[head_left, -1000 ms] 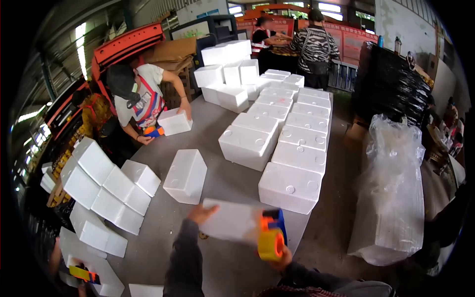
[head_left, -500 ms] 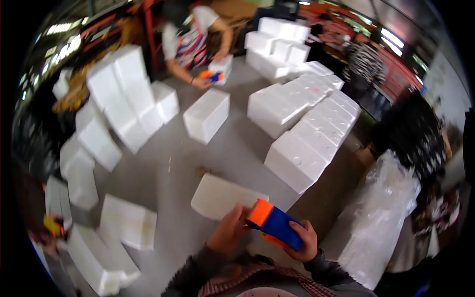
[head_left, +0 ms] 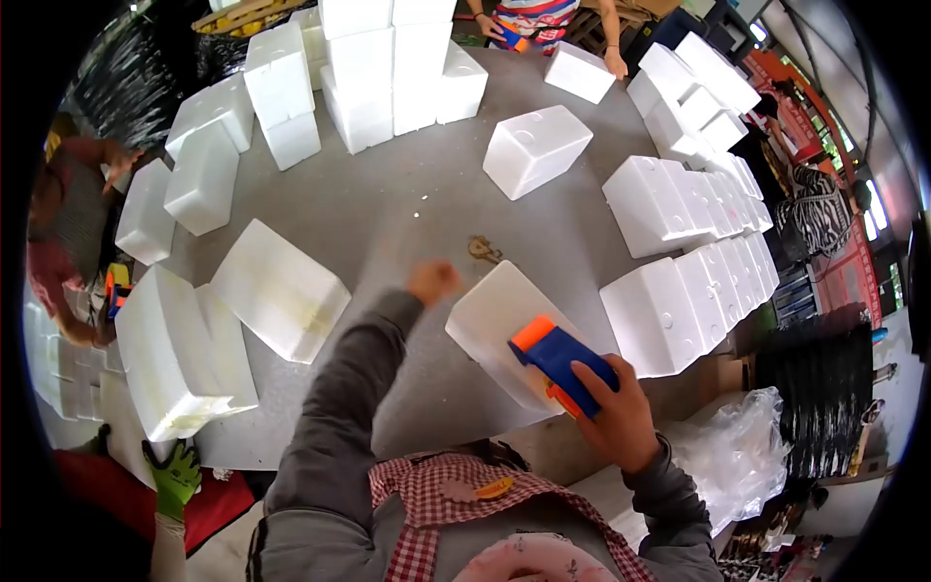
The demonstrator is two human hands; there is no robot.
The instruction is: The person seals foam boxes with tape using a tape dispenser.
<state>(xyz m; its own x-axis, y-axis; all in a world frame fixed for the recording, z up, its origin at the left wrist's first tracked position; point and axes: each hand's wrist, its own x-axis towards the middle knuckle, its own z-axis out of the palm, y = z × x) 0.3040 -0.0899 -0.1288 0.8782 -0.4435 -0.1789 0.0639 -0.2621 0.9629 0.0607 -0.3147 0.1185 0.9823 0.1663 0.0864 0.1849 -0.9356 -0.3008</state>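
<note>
My right hand [head_left: 621,412] grips a blue and orange tape dispenser [head_left: 572,369] over the near end of a white foam box [head_left: 490,310]. That box lies in front of me, tilted to the table's edge; whether the dispenser touches it, I cannot tell. My left hand [head_left: 433,282] reaches forward over the table, just left of the box. Motion smears its fingers, and no object shows in it. Beyond the box lies a small brownish metal thing [head_left: 482,249], perhaps scissors.
White foam boxes stand stacked at the far side [head_left: 364,87] and in rows on the right [head_left: 669,310]. Yellow-stained boxes [head_left: 281,291] are at left. Across the grey table [head_left: 388,223], a person holds another tape dispenser [head_left: 511,37]. A green-gloved hand [head_left: 177,477] is at lower left. Clear plastic [head_left: 737,456] lies right.
The view has turned and tilted down. My left hand has left the tape dispenser's orange end and stretched forward. My right hand still holds the dispenser, now over the near box.
</note>
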